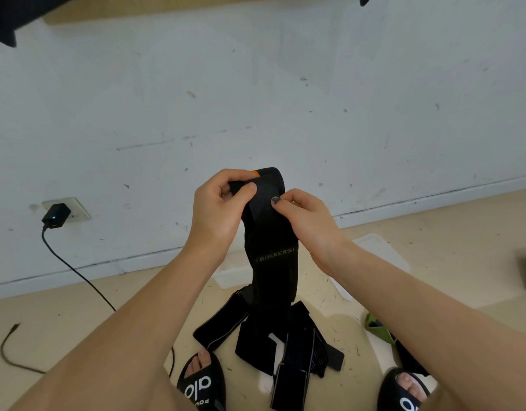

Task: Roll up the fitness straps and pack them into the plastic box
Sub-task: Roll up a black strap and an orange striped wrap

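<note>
rolling step: left hand point(217, 209) and right hand point(303, 215) fingers pinch strap point(270, 262) top; next, wind hanging length below fingers tight.

Matt woven cloth, scuffed paint, translucent plastic

The black strap point(272, 262) is matt, ribbed elastic cloth; the wall point(256, 99) is scuffed, chipped matt paint; the box point(383, 250) is cloudy, smooth plastic.
</note>
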Action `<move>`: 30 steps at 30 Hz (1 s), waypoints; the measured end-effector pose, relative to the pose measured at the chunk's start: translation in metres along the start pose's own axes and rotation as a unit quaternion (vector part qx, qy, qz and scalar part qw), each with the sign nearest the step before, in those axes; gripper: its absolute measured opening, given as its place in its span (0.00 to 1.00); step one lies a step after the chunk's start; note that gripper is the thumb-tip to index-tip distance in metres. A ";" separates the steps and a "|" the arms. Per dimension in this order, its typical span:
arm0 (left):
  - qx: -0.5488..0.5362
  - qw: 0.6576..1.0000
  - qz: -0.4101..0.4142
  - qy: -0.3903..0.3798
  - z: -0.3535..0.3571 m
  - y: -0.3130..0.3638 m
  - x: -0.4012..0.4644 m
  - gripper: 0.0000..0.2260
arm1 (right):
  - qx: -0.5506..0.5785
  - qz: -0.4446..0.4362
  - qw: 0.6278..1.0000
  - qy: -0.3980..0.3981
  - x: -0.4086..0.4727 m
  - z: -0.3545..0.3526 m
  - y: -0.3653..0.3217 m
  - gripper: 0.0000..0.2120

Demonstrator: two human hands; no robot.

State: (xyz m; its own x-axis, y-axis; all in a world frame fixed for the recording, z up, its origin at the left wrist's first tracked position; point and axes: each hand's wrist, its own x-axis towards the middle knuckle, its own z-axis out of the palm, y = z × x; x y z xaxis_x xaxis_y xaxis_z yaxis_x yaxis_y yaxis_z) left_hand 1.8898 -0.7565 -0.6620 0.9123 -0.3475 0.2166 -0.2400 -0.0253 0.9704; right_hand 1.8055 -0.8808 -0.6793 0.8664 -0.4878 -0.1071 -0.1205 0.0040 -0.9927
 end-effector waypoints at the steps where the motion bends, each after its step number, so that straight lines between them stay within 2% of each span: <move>1: -0.006 1.000 -0.004 0.003 0.001 0.000 0.001 0.10 | -0.018 -0.008 1.000 0.002 -0.001 0.000 0.000 0.11; 7: -0.058 0.997 -0.030 0.027 0.008 -0.002 0.001 0.07 | -0.089 -0.050 0.995 0.003 -0.003 0.001 0.001 0.12; 10: -0.077 0.995 -0.048 0.039 0.010 -0.003 0.003 0.07 | -0.112 -0.067 0.991 0.039 -0.004 0.001 0.001 0.10; 12: -0.079 0.995 -0.054 0.036 0.012 -0.002 0.003 0.08 | -0.109 -0.081 0.988 0.073 -0.003 0.000 0.000 0.12; 14: -0.065 0.997 -0.044 0.023 0.014 -0.001 0.001 0.07 | -0.113 -0.096 0.986 0.072 0.002 -0.001 -0.003 0.13; 17: -0.027 0.999 -0.024 0.003 0.020 -0.001 -0.003 0.07 | -0.066 -0.091 0.993 0.019 0.004 0.001 -0.005 0.13; 23: -0.010 1.000 0.005 0.005 0.024 0.000 -0.005 0.10 | 0.011 -0.117 0.993 0.014 0.003 0.003 -0.002 0.12; 30: 0.000 1.000 0.013 0.005 0.022 0.001 -0.002 0.12 | 0.066 -0.049 0.997 -0.003 0.002 0.004 -0.009 0.12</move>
State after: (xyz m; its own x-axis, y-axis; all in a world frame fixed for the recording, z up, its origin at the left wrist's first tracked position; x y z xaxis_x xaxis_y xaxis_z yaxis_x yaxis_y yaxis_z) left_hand 1.8803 -0.7758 -0.6640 0.9093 -0.3379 0.2428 -0.2638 -0.0169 0.9644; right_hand 1.8103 -0.8785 -0.6708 0.8742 -0.4855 -0.0087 0.0296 0.0711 -0.9970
